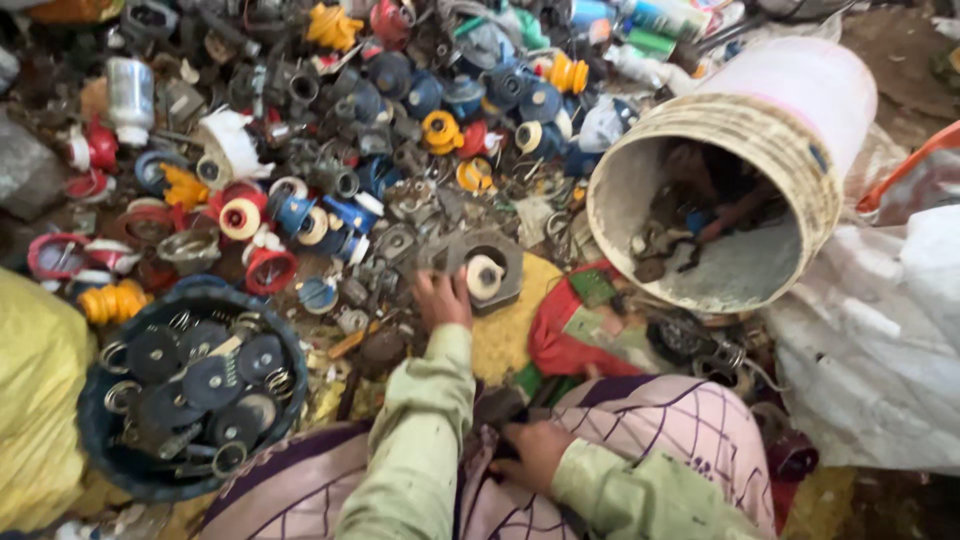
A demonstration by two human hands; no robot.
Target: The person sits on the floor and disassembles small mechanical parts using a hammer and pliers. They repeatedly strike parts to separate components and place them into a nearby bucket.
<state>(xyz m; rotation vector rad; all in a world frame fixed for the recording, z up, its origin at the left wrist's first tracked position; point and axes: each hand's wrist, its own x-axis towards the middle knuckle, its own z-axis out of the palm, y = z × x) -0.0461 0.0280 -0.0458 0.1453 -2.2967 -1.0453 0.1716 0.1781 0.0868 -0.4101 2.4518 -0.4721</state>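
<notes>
The left hand reaches into the scrap pile, fingers curled together on a small grey metal piece; exactly what they clamp is hard to make out. Just to their right lies a grey metal block with a round hole and a cream plastic plug. The right hand rests in the lap, fingers curled on a dark object, mostly hidden by cloth.

Sorting judgement: lift one piece at a time, clear of neighbouring parts, so nothing snags.

Further left of the fingers sits a dark blue round basket of black discs and springs. Further right, a tipped white plastic bucket holds dim, indistinct scrap.
</notes>
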